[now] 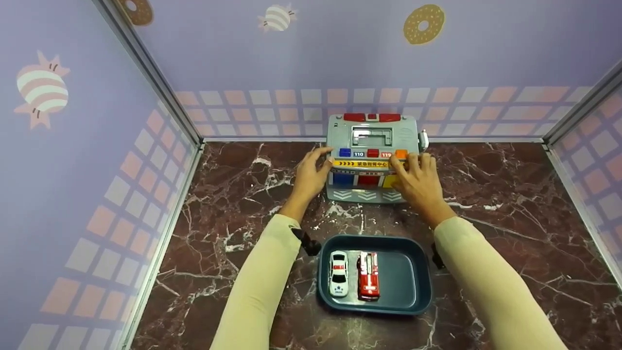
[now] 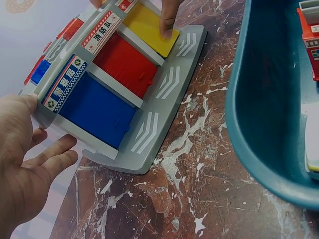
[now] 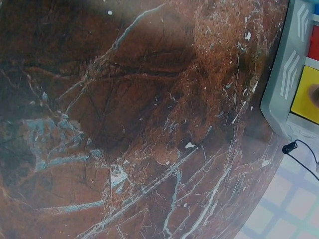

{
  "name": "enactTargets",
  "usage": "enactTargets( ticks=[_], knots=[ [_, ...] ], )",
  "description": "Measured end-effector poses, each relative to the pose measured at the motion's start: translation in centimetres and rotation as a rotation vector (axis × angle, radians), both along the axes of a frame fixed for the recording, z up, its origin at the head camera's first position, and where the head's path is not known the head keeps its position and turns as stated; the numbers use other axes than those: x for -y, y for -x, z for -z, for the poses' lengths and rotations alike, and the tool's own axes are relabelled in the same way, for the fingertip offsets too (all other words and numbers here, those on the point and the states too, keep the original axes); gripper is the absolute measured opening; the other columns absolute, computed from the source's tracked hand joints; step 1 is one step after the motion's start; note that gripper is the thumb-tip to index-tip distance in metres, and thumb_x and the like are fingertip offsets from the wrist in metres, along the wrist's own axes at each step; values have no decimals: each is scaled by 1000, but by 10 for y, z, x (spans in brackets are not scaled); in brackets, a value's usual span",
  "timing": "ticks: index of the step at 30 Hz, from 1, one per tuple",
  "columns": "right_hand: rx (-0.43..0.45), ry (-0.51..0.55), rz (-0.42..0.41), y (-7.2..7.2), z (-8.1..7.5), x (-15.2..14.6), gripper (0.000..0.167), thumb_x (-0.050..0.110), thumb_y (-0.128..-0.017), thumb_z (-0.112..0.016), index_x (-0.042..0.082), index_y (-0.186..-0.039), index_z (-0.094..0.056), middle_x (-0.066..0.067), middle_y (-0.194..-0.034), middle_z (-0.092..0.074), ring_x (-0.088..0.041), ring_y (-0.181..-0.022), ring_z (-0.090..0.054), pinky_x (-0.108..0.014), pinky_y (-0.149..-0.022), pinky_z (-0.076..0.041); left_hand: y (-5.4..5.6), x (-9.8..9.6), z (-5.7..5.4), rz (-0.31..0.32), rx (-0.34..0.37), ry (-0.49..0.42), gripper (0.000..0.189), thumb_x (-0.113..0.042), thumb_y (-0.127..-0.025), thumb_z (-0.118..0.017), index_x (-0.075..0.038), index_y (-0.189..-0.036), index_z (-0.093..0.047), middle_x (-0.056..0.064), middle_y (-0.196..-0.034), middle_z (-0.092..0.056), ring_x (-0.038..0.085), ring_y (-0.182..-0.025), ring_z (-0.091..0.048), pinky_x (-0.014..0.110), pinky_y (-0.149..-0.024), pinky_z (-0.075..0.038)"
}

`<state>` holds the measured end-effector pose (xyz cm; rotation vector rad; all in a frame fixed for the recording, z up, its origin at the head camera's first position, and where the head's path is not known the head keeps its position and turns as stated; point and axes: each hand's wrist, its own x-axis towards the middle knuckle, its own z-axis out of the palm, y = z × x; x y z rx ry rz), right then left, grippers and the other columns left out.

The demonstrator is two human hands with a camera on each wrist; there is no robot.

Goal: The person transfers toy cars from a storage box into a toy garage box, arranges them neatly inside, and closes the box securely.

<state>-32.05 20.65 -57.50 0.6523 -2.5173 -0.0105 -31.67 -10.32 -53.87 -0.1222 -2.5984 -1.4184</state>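
Note:
A grey toy garage (image 1: 368, 194) stands near the back wall, with blue, red and yellow doors along its front. My left hand (image 1: 311, 177) touches its left front corner; in the left wrist view the hand's (image 2: 30, 164) lower fingers extend beside the garage's side. Over the right front part lies my right hand (image 1: 420, 182), near the orange button (image 1: 401, 153). One of its digits points down onto the yellow door (image 2: 149, 31), and its tip also shows at the right edge of the right wrist view. The blue door (image 2: 94, 109) and red door (image 2: 124, 64) look closed.
Between the forearms sits a dark blue-green tray (image 1: 408, 311). It contains a white toy police car (image 1: 338, 274) and a red toy fire truck (image 1: 369, 277). Patterned walls enclose the marbled surface (image 1: 233, 282). A black cord (image 3: 299, 157) hangs by the garage's right side.

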Motion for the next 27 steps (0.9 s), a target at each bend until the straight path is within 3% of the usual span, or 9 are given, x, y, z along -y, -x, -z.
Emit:
enactTargets(
  ticks=[8,27],
  knots=[
    [-12,11,-10,0,-1,0,76,32,-93,-89,15,-152,-43,-27,-124,-46,-52,-105,-44,-62,-92,-42,1,0,0,9,-10,0,35,-27,-112,-67,-16,-145,-72,16,-143,-70,31,-136,-67,43,-114,-56],
    [-65,-3,-10,2,1,3,74,31,-91,-89,14,-149,-47,-29,-122,-49,-52,-103,-47,-62,-92,-44,2,0,2,-6,-13,-19,34,-27,-111,-69,-17,-144,-73,15,-142,-72,31,-136,-67,47,-117,-53]
  ],
)
